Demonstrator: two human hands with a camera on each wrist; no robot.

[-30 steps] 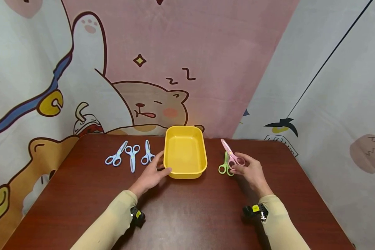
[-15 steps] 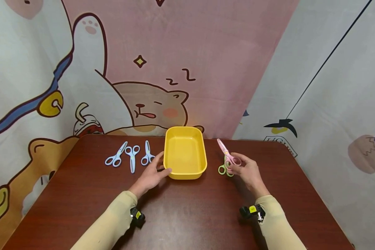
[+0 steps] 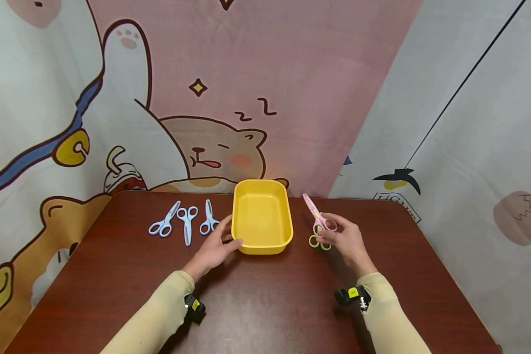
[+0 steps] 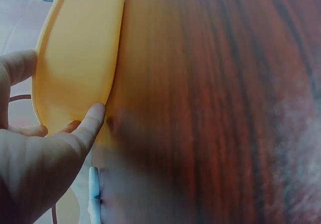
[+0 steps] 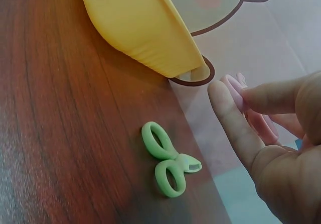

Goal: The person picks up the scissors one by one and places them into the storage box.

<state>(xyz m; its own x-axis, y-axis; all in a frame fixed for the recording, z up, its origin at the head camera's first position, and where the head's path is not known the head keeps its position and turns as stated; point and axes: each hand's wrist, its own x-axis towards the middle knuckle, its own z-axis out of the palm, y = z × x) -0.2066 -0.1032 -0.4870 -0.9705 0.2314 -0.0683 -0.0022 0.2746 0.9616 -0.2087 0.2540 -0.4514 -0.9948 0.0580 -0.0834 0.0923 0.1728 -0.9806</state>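
Note:
In the head view my right hand (image 3: 346,242) pinches a pair of pink scissors (image 3: 319,216) by the handle loops, blades pointing up and to the left. Green scissors (image 3: 314,241) lie beneath on the table, partly hidden by the pink pair; the right wrist view shows their loops (image 5: 170,181) below the hand. My left hand (image 3: 214,248) rests against the left wall of a yellow tray (image 3: 262,249), thumb at its front corner and fingers spread along its side. The left wrist view shows the thumb and fingers touching the tray's outer wall (image 4: 83,48).
Left of the tray lie light-blue scissors (image 3: 163,222), a second blue pair (image 3: 188,223) with loops toward the back, and a third blue pair (image 3: 209,219) beside my left fingers. The dark wooden table (image 3: 265,305) meets a cartoon-printed cloth (image 3: 301,98) at its back edge.
My right hand has moved left with the pink scissors, toward the tray and over the green pair, covering more of it. The left hand and the tray have stayed put.

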